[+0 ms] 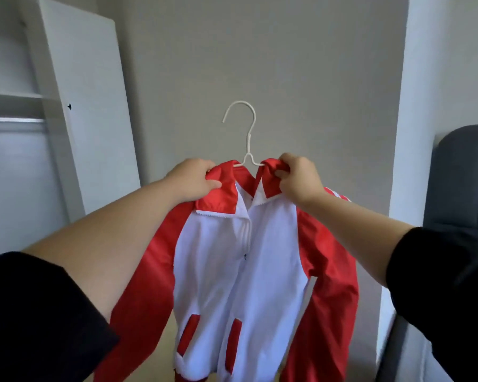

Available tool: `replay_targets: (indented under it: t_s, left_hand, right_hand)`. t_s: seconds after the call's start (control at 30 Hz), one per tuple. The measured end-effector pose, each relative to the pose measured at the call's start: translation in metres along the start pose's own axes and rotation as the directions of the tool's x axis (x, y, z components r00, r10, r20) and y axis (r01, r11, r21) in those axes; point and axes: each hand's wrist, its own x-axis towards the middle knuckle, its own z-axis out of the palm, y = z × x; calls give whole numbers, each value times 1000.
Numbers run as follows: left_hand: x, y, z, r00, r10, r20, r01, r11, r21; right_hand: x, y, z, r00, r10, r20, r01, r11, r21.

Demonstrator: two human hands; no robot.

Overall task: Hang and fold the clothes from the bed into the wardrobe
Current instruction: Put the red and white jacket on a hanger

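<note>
Jacket [240,271], red and white, hangs on a white hanger [248,139], held up in front of a grey wall [260,51]. The left hand [193,177] grips the red collar on one side and the right hand [298,179] pinches the other side. The wardrobe [11,166] stands open on the left, with a shelf [11,95] and a rail [14,120] inside.

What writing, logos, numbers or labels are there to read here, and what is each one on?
There is no readable text in this view.
Red and white jacket: plain panels and white stripes, no word or logo showing.
White hanger: bare.
Wardrobe door: one small dark mark, too small to tell, apparently a fitting rather than lettering.
</note>
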Motion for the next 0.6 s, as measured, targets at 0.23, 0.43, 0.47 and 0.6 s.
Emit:
replay_targets:
  t_s: [0.23, 0.43, 0.47, 0.6]
  left_hand:
    - [-13, -18, 13, 979, -177, -101, 169, 981, -91]
    - [-7, -10, 17, 862, -250, -442, 161, 960, -229]
    - [-4, -10, 15, 890, -234, -391, 156, 962, -222]
    - [7, -3, 14, 964, -169, -205, 141, 980, -144]
  right_hand:
    - [9, 12, -2, 942, 58, 330, 15, 977, -214]
    - [15, 18, -11, 997, -76, -4, 72, 964, -256]
    - [18, 19, -16, 998, -35, 60, 50, 962, -268]
    - [21, 25, -33, 993, 56, 105, -18, 944, -328]
